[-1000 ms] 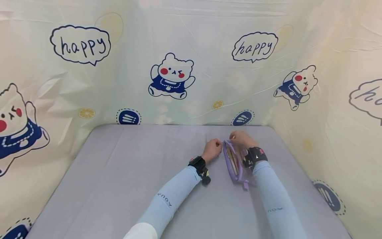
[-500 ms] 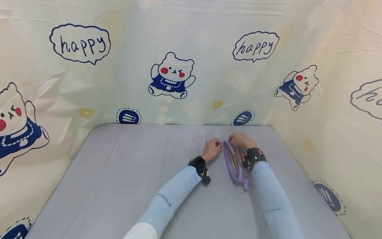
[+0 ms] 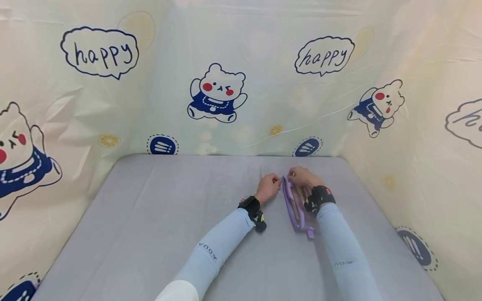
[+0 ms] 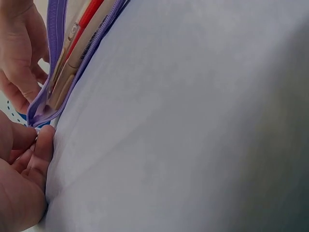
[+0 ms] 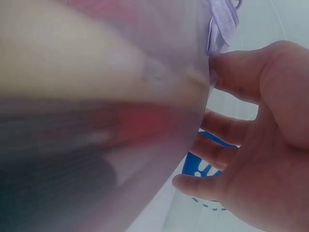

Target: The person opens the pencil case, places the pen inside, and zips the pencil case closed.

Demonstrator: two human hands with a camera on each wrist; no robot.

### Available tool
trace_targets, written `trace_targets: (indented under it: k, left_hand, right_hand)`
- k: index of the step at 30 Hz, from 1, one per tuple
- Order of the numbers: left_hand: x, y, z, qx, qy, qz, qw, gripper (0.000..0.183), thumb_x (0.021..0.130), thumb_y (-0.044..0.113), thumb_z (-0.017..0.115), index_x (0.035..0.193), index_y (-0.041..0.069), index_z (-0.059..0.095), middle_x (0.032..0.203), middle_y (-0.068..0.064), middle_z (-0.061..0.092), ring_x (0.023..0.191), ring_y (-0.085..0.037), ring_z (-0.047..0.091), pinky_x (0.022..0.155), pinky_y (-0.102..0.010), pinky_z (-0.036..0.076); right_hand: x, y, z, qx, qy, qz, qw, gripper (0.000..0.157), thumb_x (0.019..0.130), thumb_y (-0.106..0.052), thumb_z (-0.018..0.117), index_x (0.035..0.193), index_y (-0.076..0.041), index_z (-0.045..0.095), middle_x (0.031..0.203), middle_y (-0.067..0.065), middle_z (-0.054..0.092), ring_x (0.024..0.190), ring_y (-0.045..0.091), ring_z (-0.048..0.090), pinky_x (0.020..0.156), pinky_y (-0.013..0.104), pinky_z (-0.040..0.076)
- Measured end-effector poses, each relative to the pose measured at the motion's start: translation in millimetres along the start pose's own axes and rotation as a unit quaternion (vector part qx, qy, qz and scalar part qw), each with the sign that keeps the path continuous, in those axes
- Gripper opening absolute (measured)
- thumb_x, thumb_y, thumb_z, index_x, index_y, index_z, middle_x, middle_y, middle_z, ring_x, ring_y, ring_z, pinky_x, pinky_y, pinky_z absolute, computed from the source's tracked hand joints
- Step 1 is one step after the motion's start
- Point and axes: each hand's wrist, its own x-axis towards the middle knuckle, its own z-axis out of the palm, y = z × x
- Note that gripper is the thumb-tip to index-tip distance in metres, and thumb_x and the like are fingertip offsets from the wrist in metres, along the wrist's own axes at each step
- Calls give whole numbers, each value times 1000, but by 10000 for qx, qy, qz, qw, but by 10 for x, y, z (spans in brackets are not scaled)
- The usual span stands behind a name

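A see-through pencil case with purple zip edging stands on the table, its zip open along the top. Inside lie pens and wooden-looking sticks, one of them a red pen. At the far end of the zip, my left hand pinches the case's tip between thumb and finger, as the left wrist view shows. My right hand grips the same end from the right side, thumb near the purple zip edge and fingers behind the clear wall. The zip slider cannot be made out clearly.
The grey table runs to a patterned curtain at the back and sides. A purple tab sticks out at the case's near end. Each wrist carries a black strapped camera.
The mouth of the pencil case has narrowed, its right zip edge shifting left. My right hand has moved very slightly left; my left hand stays in place at the tip.
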Motion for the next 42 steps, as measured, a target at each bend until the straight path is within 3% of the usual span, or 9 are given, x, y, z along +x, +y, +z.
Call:
trace_targets:
  k: [10,17,23,27,35,42]
  left_hand:
    - [3,-9,7,272,154,191,9993,13,96,15,58,96,7,67,81,-1,67,72,-9,58,62,-20,43]
    - [-31,3,6,273,84,221,9993,12,96,13,57,95,5,66,82,-2,66,73,-10,56,62,-20,42]
    - [-37,14,-1,228,103,254,9994,12,95,11,57,95,4,67,81,-2,66,72,-10,56,62,-20,41]
    - [-36,23,-12,252,107,283,9992,13,95,11,57,96,3,67,81,-3,66,72,-10,56,62,-20,41]
    - [-51,71,-17,1276,203,820,9882,9,92,12,62,89,9,69,80,-2,67,70,-12,57,63,-21,43]
    - [-94,152,-7,1830,-148,889,9790,10,95,15,60,86,12,64,77,1,62,68,-10,53,59,-21,39]
  right_hand:
    - [46,16,-17,-134,69,-231,9996,25,97,-17,49,108,-1,64,102,16,67,87,27,62,78,41,50]
    - [43,35,19,187,-31,-325,9993,30,99,-20,46,115,-5,66,112,15,66,103,30,60,93,49,46]
    - [87,34,29,319,-63,-274,9991,25,100,-17,44,100,-3,65,86,7,60,81,23,56,75,36,44]
    - [105,7,36,459,-63,-151,9988,23,99,-14,43,95,-2,63,81,6,56,77,22,54,70,33,43]
    - [121,-11,97,423,131,4,9990,21,98,-12,43,88,-3,59,78,7,55,74,23,55,66,32,44]
    - [102,-40,108,531,310,120,9980,13,93,-7,47,85,-3,56,77,8,54,71,24,53,62,31,43]
